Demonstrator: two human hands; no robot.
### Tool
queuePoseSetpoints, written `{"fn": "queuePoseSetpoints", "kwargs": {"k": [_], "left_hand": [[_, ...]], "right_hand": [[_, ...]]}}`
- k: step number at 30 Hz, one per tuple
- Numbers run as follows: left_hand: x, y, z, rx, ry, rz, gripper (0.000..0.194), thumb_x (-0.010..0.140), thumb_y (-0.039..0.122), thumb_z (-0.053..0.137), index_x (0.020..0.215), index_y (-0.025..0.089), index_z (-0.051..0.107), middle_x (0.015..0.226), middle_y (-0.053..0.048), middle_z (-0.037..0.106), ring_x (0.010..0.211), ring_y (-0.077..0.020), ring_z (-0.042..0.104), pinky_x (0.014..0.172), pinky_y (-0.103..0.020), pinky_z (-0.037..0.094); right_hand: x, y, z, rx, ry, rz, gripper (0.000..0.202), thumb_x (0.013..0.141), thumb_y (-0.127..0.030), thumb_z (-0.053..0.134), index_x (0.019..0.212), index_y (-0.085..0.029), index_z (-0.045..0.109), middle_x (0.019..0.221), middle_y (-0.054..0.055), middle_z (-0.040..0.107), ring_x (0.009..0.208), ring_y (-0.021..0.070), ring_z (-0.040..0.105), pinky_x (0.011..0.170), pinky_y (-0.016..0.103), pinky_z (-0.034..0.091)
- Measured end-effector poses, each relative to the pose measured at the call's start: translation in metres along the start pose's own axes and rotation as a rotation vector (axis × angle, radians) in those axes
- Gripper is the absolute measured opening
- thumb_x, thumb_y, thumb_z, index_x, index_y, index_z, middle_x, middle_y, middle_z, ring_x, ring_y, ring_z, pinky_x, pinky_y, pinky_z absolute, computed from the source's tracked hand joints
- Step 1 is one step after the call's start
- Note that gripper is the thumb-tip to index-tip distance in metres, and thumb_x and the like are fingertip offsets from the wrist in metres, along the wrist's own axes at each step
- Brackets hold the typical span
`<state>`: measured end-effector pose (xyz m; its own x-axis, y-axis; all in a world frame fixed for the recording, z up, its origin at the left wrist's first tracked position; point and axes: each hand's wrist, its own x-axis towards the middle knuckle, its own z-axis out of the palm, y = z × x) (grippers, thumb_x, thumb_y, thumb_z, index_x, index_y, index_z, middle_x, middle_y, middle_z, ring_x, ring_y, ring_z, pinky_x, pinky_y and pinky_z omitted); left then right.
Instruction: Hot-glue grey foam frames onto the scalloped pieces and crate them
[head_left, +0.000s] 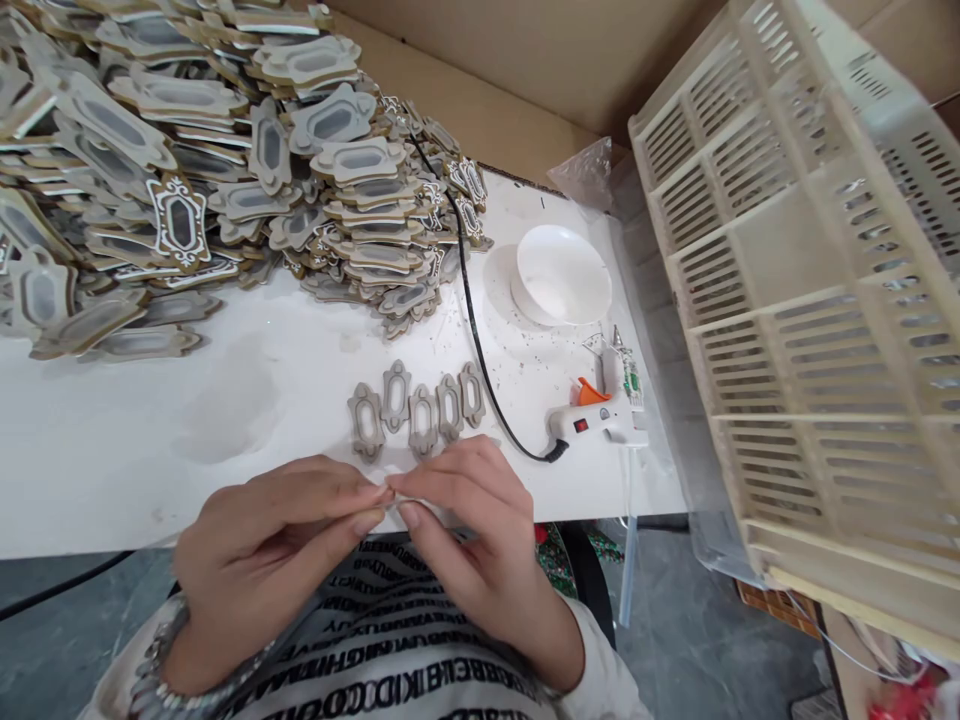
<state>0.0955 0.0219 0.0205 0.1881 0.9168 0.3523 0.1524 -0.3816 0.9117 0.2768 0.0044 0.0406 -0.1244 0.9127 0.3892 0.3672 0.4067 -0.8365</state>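
Note:
My left hand point(277, 540) and my right hand point(476, 530) meet at the front edge of the table, fingertips nearly touching. Thumb and forefinger of each are pinched together on something small and pale, too hidden to name. Just beyond the fingers lies a row of several small grey ornamental frames point(423, 420), each with an elongated opening. To the right of the row, a white hot glue gun point(600, 425) with an orange trigger and a red switch rests on the table, its black cord point(472, 300) running back to the pile.
A large heap of similar frames point(180, 150) covers the back left of the white table point(247, 400). At the back right stands a white bowl point(562, 275). A cream plastic crate point(795, 300) rises along the right side. A clear plastic bag point(585, 175) lies near the back corner.

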Motion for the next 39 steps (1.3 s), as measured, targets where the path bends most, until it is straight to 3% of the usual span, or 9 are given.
{"fn": "queuePoseSetpoints", "kwargs": {"k": [7, 11, 15, 18, 21, 27, 39], "left_hand": [[-0.001, 0.000, 0.000, 0.039, 0.004, 0.023, 0.031, 0.086, 0.010, 0.073, 0.106, 0.033, 0.075, 0.087, 0.006, 0.076, 0.072, -0.0107, 0.070, 0.064, -0.021, 0.062], [0.000, 0.001, 0.000, 0.059, 0.044, 0.016, 0.027, 0.084, 0.011, 0.074, 0.101, 0.032, 0.076, 0.083, 0.006, 0.077, 0.067, -0.0126, 0.070, 0.058, -0.024, 0.062], [0.000, 0.000, 0.001, 0.072, 0.085, 0.022, 0.030, 0.082, 0.009, 0.076, 0.102, 0.032, 0.076, 0.085, 0.007, 0.077, 0.071, -0.0118, 0.071, 0.061, -0.023, 0.063], [-0.002, 0.001, 0.002, 0.058, 0.082, 0.002, 0.032, 0.085, 0.008, 0.073, 0.104, 0.033, 0.075, 0.087, 0.008, 0.077, 0.073, -0.0099, 0.069, 0.066, -0.022, 0.062], [-0.003, 0.001, 0.002, 0.064, 0.068, 0.004, 0.032, 0.086, 0.009, 0.073, 0.106, 0.034, 0.075, 0.087, 0.008, 0.077, 0.073, -0.0095, 0.069, 0.066, -0.022, 0.061], [-0.003, -0.002, -0.001, 0.077, 0.020, 0.046, 0.034, 0.086, 0.008, 0.072, 0.109, 0.034, 0.074, 0.088, 0.007, 0.075, 0.074, -0.0109, 0.070, 0.063, -0.023, 0.060], [-0.002, 0.001, 0.000, 0.084, 0.019, 0.035, 0.036, 0.084, 0.010, 0.074, 0.108, 0.037, 0.074, 0.081, 0.006, 0.075, 0.068, -0.0158, 0.069, 0.060, -0.031, 0.061]], "right_hand": [[-0.003, 0.002, 0.000, 0.083, 0.074, 0.058, 0.008, 0.092, -0.014, 0.070, 0.088, -0.021, 0.072, 0.075, -0.001, 0.074, 0.070, 0.0129, 0.065, 0.069, 0.030, 0.054], [-0.002, 0.003, -0.007, 0.051, 0.089, 0.096, 0.010, 0.096, -0.017, 0.065, 0.092, -0.023, 0.072, 0.079, -0.001, 0.076, 0.074, 0.0145, 0.067, 0.070, 0.031, 0.056], [0.003, 0.017, -0.017, -0.382, 0.176, 0.009, 0.015, 0.097, -0.011, 0.061, 0.098, -0.021, 0.071, 0.088, 0.002, 0.078, 0.083, 0.0173, 0.068, 0.077, 0.033, 0.055], [0.008, 0.029, -0.019, -0.777, 0.201, -0.101, 0.011, 0.094, -0.010, 0.065, 0.092, -0.019, 0.072, 0.083, 0.003, 0.078, 0.083, 0.0204, 0.065, 0.078, 0.035, 0.052], [0.011, 0.032, -0.017, -0.945, 0.188, -0.160, 0.015, 0.091, -0.007, 0.066, 0.085, -0.019, 0.070, 0.078, 0.002, 0.076, 0.081, 0.0207, 0.061, 0.074, 0.035, 0.048], [0.015, 0.029, -0.016, -0.997, 0.056, -0.170, 0.018, 0.090, -0.006, 0.066, 0.078, -0.019, 0.068, 0.078, 0.002, 0.073, 0.083, 0.0216, 0.056, 0.074, 0.034, 0.043], [0.020, 0.025, -0.014, -0.935, -0.028, -0.098, 0.027, 0.097, -0.007, 0.055, 0.076, -0.020, 0.066, 0.078, 0.005, 0.069, 0.075, 0.0204, 0.048, 0.068, 0.035, 0.038]]}}
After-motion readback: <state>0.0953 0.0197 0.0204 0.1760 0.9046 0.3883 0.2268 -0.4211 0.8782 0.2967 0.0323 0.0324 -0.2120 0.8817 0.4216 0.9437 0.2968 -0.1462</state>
